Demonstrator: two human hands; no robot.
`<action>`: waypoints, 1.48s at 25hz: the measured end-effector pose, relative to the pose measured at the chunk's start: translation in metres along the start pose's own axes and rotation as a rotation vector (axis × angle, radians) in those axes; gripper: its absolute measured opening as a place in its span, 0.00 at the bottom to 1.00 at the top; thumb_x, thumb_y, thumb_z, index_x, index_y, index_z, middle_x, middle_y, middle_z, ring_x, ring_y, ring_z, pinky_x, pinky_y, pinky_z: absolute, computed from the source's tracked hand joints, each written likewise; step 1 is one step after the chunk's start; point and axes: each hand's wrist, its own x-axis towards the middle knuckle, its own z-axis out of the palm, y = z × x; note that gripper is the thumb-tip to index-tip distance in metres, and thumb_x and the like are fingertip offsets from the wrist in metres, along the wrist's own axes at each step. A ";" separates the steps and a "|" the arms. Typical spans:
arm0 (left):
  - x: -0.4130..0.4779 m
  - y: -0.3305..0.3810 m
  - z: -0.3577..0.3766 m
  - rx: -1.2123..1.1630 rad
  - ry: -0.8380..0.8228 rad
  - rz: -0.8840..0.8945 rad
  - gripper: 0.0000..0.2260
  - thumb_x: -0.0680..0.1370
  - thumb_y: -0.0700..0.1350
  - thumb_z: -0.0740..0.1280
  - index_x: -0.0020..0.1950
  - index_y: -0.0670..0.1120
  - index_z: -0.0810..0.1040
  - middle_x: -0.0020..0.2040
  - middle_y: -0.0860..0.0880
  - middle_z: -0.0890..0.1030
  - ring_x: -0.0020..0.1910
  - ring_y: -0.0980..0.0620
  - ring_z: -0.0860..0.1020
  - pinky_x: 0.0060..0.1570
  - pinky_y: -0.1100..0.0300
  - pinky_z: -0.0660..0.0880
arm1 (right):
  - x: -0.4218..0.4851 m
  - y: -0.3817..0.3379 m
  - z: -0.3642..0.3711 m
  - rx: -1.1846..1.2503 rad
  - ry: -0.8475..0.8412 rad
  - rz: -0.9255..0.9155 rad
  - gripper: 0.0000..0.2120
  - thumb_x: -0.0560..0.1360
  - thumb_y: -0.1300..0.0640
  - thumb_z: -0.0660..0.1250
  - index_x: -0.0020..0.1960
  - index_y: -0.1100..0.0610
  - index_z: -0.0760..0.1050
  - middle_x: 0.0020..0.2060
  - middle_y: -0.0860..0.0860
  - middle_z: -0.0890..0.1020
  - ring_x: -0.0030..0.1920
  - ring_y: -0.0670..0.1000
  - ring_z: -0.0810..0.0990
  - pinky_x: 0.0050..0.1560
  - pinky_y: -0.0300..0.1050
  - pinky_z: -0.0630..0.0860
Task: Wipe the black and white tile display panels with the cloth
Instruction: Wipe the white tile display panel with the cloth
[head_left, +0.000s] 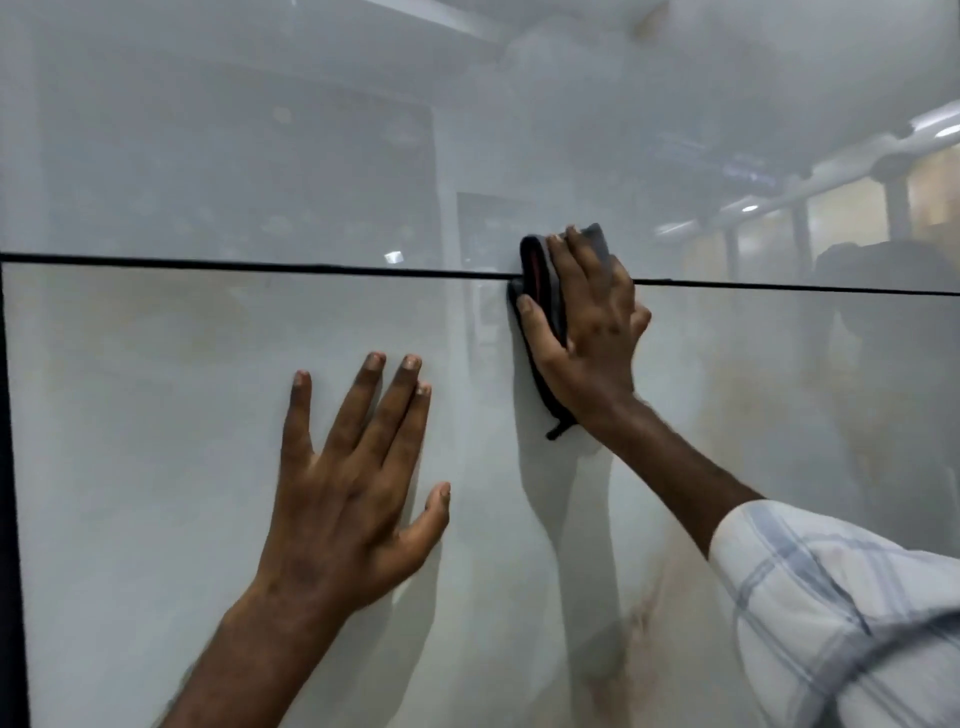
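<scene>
A glossy white tile panel (156, 415) fills the lower view, and a second white panel (260, 156) stands above it across a thin black joint (260, 266). My left hand (348, 483) lies flat on the lower panel with its fingers spread and straight. My right hand (587, 332) presses a folded dark cloth (540, 275) against the surface right over the joint. The thumb and fingers curl round the cloth's edges. Most of the cloth is hidden under the palm; a dark corner sticks out below the wrist.
A black frame edge (10, 467) runs down the far left side of the lower panel. The shiny tiles reflect ceiling lights and pipes (883, 156) at the upper right. A pale checked sleeve (841, 613) covers my right forearm.
</scene>
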 end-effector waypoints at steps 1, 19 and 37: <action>-0.001 0.000 0.000 0.015 0.008 0.004 0.34 0.79 0.58 0.60 0.80 0.38 0.67 0.83 0.41 0.60 0.83 0.40 0.58 0.77 0.27 0.51 | -0.009 -0.015 0.002 -0.003 -0.010 0.005 0.33 0.79 0.37 0.58 0.81 0.49 0.65 0.82 0.47 0.63 0.79 0.61 0.62 0.67 0.62 0.63; -0.014 0.006 -0.002 0.041 -0.037 0.027 0.35 0.80 0.58 0.60 0.82 0.38 0.63 0.84 0.40 0.57 0.83 0.36 0.55 0.76 0.25 0.48 | -0.058 0.050 -0.011 -0.020 -0.001 -0.219 0.30 0.79 0.41 0.67 0.78 0.52 0.72 0.78 0.50 0.70 0.76 0.62 0.69 0.64 0.62 0.69; -0.118 0.076 0.011 0.008 -0.145 0.048 0.34 0.80 0.54 0.63 0.82 0.39 0.62 0.83 0.38 0.60 0.82 0.34 0.57 0.74 0.21 0.49 | -0.240 0.068 -0.027 0.027 -0.169 -0.608 0.32 0.77 0.42 0.70 0.78 0.52 0.71 0.77 0.53 0.72 0.77 0.65 0.68 0.60 0.65 0.71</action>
